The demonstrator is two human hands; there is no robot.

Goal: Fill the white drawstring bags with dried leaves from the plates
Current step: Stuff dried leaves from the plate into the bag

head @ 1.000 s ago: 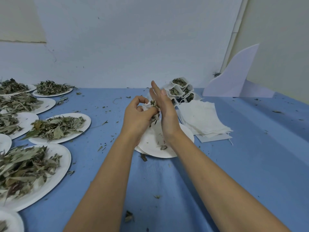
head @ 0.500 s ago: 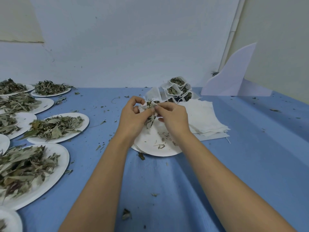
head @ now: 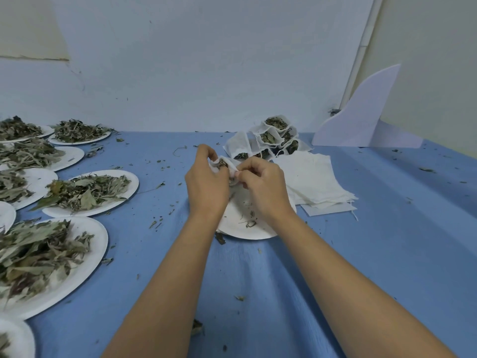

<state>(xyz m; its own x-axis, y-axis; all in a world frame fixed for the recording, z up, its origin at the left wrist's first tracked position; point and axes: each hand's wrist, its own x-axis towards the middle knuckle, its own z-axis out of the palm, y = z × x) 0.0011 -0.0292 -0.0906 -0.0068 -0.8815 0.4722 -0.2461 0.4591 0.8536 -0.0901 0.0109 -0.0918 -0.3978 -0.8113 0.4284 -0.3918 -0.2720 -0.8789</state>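
Above the nearly bare plate (head: 245,232) at the middle of the table (head: 258,293), both hands hold one white drawstring bag (head: 231,167) clear of the surface; the left hand (head: 206,184) has its fingers (head: 204,152) curled round the bag's left side, thumb and fingertips pinching the cloth; the right hand (head: 263,187) pinches the opposite edge of the mouth with its fingers (head: 247,166) bent in tight. Dark dried leaves (head: 223,164) show in the bag's opening between the two grips.

Judging by this, the step in hand is finishing off this bag: either working the last leaves down or gathering the mouth to draw it closed; the strings themselves are too small to make out. Behind the hands lies a pile of filled bags (head: 273,138); just beside it to the right sits a stack of flat empty bags (head: 315,182); heaped plates of leaves (head: 87,192) line the left of the table, so much of the task remains.

The next move likely calls for keeping the mouth upward while closing it, so nothing spills onto the plate below; then setting the bag with the filled pile and taking a fresh one from the stack.
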